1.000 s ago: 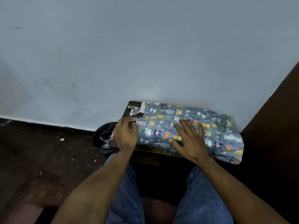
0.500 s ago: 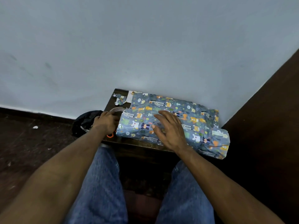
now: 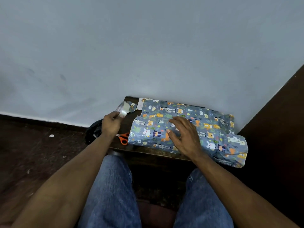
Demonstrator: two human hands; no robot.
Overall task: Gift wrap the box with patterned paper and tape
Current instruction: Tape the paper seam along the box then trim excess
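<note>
Plain room in a home, bare pale wall (image 3: 148,46), dark floor (image 3: 32,153), small dark wooden table (image 3: 148,151)

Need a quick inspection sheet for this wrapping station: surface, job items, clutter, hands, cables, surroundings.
Surface: dark wooden table against the wall, mostly covered.
Job's things: wrapped box lies flat in animal-print paper, whose right end overhangs the table edge; tape roll is lifted off the table.
Clutter: orange-handled scissors left of the box; paper scraps at the far left corner.
Grippers: left hand holds the tape roll; right hand rests flat on the box.
Cables: nothing seen.
Surroundings: pale wall, dark floor, black bag beside the table.
</note>
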